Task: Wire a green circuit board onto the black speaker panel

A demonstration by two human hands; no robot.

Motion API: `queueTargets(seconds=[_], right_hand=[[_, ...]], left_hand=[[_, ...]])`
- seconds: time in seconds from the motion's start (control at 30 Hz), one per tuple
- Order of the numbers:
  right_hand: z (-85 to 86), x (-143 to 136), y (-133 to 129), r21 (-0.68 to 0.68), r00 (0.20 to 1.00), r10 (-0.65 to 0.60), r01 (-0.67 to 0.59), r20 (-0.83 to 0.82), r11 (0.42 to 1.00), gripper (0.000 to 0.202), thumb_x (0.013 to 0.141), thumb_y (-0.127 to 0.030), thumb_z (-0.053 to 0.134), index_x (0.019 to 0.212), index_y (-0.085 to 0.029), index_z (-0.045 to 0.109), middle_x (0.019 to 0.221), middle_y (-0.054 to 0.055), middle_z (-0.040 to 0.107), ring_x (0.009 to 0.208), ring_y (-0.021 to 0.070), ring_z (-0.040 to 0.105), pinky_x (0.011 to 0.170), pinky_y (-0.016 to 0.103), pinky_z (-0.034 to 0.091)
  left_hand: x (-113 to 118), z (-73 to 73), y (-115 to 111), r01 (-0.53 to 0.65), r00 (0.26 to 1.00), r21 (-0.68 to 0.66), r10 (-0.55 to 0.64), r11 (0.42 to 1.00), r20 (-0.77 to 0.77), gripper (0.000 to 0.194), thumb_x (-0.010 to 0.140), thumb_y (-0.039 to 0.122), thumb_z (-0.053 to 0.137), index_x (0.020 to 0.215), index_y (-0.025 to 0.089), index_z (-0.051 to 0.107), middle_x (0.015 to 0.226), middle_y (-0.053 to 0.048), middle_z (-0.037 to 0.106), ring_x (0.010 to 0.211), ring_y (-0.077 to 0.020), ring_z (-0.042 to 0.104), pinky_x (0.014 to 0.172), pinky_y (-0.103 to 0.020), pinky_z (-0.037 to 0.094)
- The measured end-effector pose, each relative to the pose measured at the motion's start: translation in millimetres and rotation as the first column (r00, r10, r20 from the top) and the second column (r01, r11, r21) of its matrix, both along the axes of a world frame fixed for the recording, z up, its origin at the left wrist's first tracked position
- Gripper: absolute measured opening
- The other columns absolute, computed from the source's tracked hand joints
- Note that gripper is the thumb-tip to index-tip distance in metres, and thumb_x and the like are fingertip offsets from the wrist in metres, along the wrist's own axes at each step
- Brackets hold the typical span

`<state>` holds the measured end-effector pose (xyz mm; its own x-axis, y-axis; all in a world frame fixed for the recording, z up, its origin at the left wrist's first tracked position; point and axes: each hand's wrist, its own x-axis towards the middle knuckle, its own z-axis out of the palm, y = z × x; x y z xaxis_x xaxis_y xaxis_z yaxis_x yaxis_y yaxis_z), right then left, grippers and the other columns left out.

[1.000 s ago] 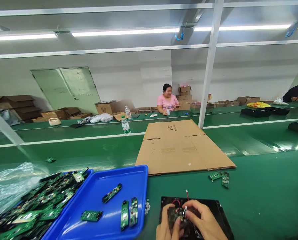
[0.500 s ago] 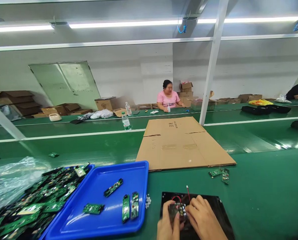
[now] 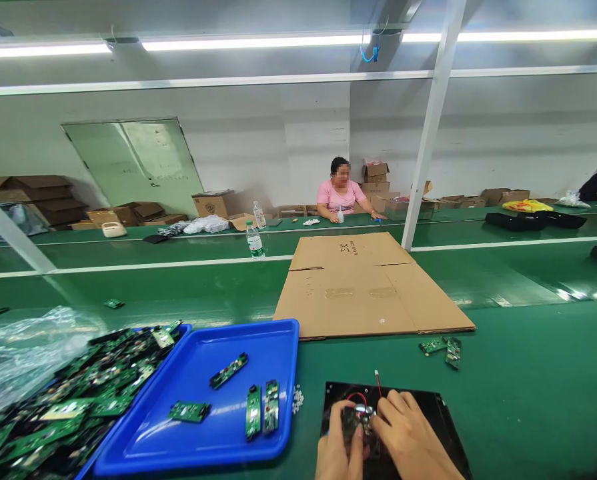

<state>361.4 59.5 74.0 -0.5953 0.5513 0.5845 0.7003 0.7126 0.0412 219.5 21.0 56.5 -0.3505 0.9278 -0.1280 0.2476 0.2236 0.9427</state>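
A black panel (image 3: pixel 431 417) lies on the green table at the lower right, with thin red wires and a white connector (image 3: pixel 377 373) standing up from it. Over the panel, my left hand (image 3: pixel 339 443) grips a small circuit board (image 3: pixel 351 420) between thumb and fingers. My right hand (image 3: pixel 405 423) is closed at the board's right side, its fingertips pressed on a small part that I cannot make out. Left of the panel, a blue tray (image 3: pixel 151 427) carries several green circuit boards (image 3: pixel 253 412). Small white pieces (image 3: pixel 297 400) lie between tray and panel.
Many boards (image 3: pixel 63 407) are heaped at the left beside clear plastic (image 3: pixel 28 353). Flattened cardboard (image 3: pixel 363 300) lies ahead, a bottle (image 3: pixel 255 241) left of it. Two boards (image 3: pixel 453 353) rest right of the cardboard. A person in pink (image 3: pixel 341 193) sits across.
The board in my left hand has tilted or turned slightly, and my right fingertips have shifted a little on it. Across the table, the seated person's arm has reached outward to the right.
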Motion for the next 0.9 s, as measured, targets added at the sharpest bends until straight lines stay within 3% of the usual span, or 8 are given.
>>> queueTargets(seconds=[0.33, 0.53, 0.63, 0.73, 0.83, 0.9], right_hand=[[-2.4, -4, -2, 0.098, 1.000, -0.019, 0.019, 0.002, 0.995, 0.020, 0.066, -0.004, 0.051, 0.073, -0.022, 0.054, 0.072, -0.001, 0.059, 0.072, 0.0160, 0.046, 0.073, 0.030, 0.035], [4.4, 2, -2, 0.044, 0.998, 0.000, -0.003, 0.062, 0.999, 0.022, 0.072, -0.001, 0.051, 0.075, -0.022, 0.055, 0.072, -0.002, 0.060, 0.073, 0.0148, 0.049, 0.075, 0.031, 0.035], [8.4, 5, 0, -0.044, 0.997, 0.038, -0.035, 0.061, 0.998, 0.019, 0.075, -0.003, 0.054, 0.073, -0.021, 0.055, 0.073, -0.003, 0.062, 0.073, 0.0145, 0.050, 0.076, 0.031, 0.036], [5.4, 5, 3, -0.077, 0.999, 0.024, -0.026, -0.033, 0.997, 0.018, 0.075, -0.004, 0.056, 0.074, -0.022, 0.056, 0.073, -0.005, 0.063, 0.071, 0.0133, 0.050, 0.075, 0.030, 0.036], [-0.8, 5, 4, -0.082, 0.985, 0.025, -0.040, -0.172, 0.996, 0.032, 0.074, -0.003, 0.056, 0.098, -0.024, 0.059, 0.077, -0.005, 0.065, 0.072, 0.0134, 0.053, 0.073, 0.027, 0.037], [-4.9, 5, 6, -0.066, 0.973, 0.062, -0.079, -0.221, 0.995, 0.035, 0.072, -0.002, 0.056, 0.099, -0.024, 0.059, 0.075, -0.006, 0.064, 0.071, 0.0137, 0.053, 0.070, 0.026, 0.037]], left_hand=[[0, 12.0, -1, 0.060, 0.994, -0.040, -0.056, 0.997, 0.090, 0.032, 0.070, 0.051, 0.052, 0.093, 0.029, 0.051, 0.063, 0.002, 0.072, 0.058, -0.0223, 0.071, 0.060, -0.031, 0.059], [-5, 3.9, -2, 0.100, 0.994, -0.011, -0.101, 0.995, -0.046, 0.026, 0.074, 0.041, 0.050, 0.095, 0.028, 0.058, 0.063, 0.001, 0.070, 0.058, -0.0219, 0.069, 0.059, -0.030, 0.057], [-8, -0.3, -2, 0.130, 0.991, 0.002, -0.130, 0.991, -0.025, 0.026, 0.074, 0.040, 0.051, 0.096, 0.030, 0.060, 0.072, 0.000, 0.074, 0.064, -0.0230, 0.071, 0.061, -0.031, 0.057], [-9, -1.7, -1, 0.176, 0.984, 0.010, -0.177, 0.984, 0.037, 0.026, 0.073, 0.042, 0.051, 0.095, 0.032, 0.060, 0.081, -0.001, 0.076, 0.071, -0.0235, 0.072, 0.065, -0.031, 0.058], [-9, -2.6, 1, 0.182, 0.983, -0.011, -0.182, 0.983, 0.021, 0.027, 0.069, 0.046, 0.052, 0.091, 0.034, 0.063, 0.078, 0.001, 0.076, 0.070, -0.0243, 0.072, 0.063, -0.031, 0.058], [-8, -4.7, 3, 0.155, 0.988, -0.024, -0.155, 0.988, 0.005, 0.029, 0.064, 0.050, 0.054, 0.087, 0.035, 0.063, 0.076, 0.001, 0.076, 0.068, -0.0263, 0.071, 0.061, -0.033, 0.059]])
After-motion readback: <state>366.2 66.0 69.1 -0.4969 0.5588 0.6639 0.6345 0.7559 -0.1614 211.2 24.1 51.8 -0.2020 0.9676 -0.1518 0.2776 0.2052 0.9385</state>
